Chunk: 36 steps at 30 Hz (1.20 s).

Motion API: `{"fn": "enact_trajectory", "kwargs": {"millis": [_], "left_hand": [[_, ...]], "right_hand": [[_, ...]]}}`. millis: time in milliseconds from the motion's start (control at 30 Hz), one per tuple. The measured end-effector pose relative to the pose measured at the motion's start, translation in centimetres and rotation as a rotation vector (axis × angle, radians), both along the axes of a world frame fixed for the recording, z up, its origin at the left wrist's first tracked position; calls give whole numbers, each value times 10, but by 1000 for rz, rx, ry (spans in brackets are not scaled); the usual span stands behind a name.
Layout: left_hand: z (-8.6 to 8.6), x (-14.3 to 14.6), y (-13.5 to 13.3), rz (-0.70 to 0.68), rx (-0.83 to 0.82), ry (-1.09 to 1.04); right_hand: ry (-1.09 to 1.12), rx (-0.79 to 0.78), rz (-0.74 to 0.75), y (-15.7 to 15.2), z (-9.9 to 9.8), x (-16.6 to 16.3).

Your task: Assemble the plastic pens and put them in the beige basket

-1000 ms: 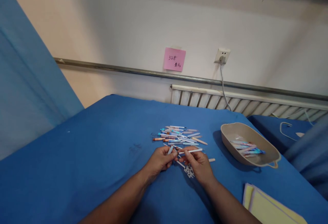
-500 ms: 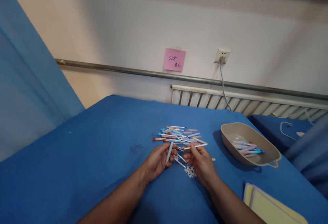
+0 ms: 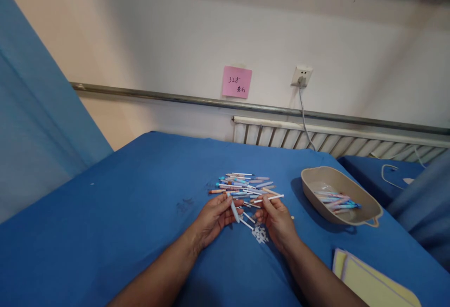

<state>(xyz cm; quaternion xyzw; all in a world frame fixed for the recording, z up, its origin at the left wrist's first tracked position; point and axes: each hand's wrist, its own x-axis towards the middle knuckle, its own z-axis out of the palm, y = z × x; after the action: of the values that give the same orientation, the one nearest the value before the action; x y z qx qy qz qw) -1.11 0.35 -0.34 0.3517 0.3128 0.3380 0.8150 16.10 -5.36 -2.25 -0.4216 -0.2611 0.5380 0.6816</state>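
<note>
My left hand (image 3: 213,219) is closed on a pale blue pen barrel (image 3: 233,208), tilted with its upper end to the left. My right hand (image 3: 280,225) pinches a thin white pen refill (image 3: 275,198), held nearly level. The two hands are a short gap apart. Just beyond them lies a pile of pens (image 3: 242,184), pen parts and refills in blue, orange, white and grey. Between the hands on the blue cloth are a few loose refills (image 3: 246,224) and a small heap of little white pieces (image 3: 260,235).
A beige basin (image 3: 365,199) with several pens (image 3: 339,201) in it stands to the right on the blue-covered surface (image 3: 123,213). Nearer me lies a folded yellow cloth (image 3: 374,281). A radiator (image 3: 337,140) and a metal rail (image 3: 168,96) run along the wall; blue curtains hang at both sides.
The pen barrel in my left hand has turned, its upper end now leaning left instead of right. My right hand keeps the refill, with its tip lifted slightly less level. The view has shifted a little.
</note>
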Motion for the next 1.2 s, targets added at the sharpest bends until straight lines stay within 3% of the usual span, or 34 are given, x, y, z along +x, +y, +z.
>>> {"fn": "enact_trajectory", "kwargs": {"millis": [167, 300, 467, 533, 800, 1200], "left_hand": [[2, 3, 0, 61, 66, 51], [4, 5, -5, 111, 348, 182], [11, 4, -19, -216, 793, 489], [14, 3, -21, -235, 891, 572], [11, 4, -14, -125, 867, 546], [7, 4, -13, -134, 868, 536]], "right_hand": [[11, -18, -17, 1, 0, 1], [25, -7, -11, 1, 1, 1], [16, -9, -33, 1, 2, 3], [7, 0, -45, 1, 4, 3], [2, 97, 24, -5, 17, 2], [-253, 96, 87, -4, 4, 2]]}}
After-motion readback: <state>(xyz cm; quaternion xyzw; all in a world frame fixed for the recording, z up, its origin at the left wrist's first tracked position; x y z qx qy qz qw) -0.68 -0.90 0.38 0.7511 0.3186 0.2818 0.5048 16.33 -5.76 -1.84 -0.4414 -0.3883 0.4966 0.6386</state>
